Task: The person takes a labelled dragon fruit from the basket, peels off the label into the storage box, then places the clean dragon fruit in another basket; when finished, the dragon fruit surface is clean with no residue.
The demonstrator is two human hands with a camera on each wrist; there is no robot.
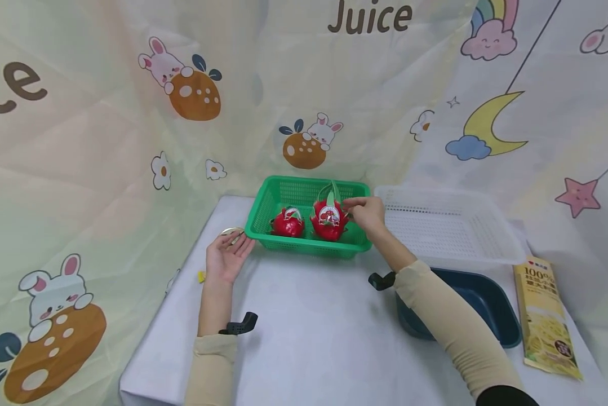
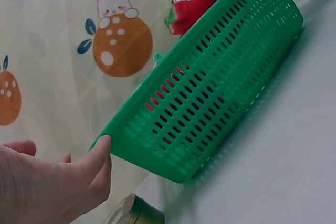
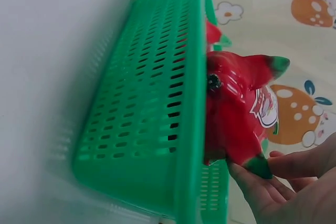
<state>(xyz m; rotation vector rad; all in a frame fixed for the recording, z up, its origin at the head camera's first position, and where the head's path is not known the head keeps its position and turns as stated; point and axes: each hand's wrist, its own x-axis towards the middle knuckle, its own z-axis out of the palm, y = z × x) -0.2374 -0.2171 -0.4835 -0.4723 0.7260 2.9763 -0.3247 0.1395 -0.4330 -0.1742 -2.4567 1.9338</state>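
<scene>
A green plastic basket [image 1: 309, 245] stands at the back of the table with two red dragon fruits in it. My right hand [image 1: 367, 214] pinches a green-tipped scale of the larger dragon fruit [image 1: 329, 220], which bears a round label and rises above the rim. In the right wrist view, thumb and fingers [image 3: 294, 163] meet at that scale. The smaller dragon fruit [image 1: 287, 223] lies on the left side of the basket. My left hand [image 1: 227, 259], palm up with loosely bent fingers, touches the basket's front left corner; the left wrist view shows its fingertips against the rim.
Behind the left hand is a can [image 2: 137, 212] with a gold lid, near a small yellow piece [image 1: 201, 276]. To the right stand a white perforated basket [image 1: 445, 225], a dark blue basin [image 1: 496, 299] and a yellow pasta packet [image 1: 547, 316]. A printed cloth hangs behind.
</scene>
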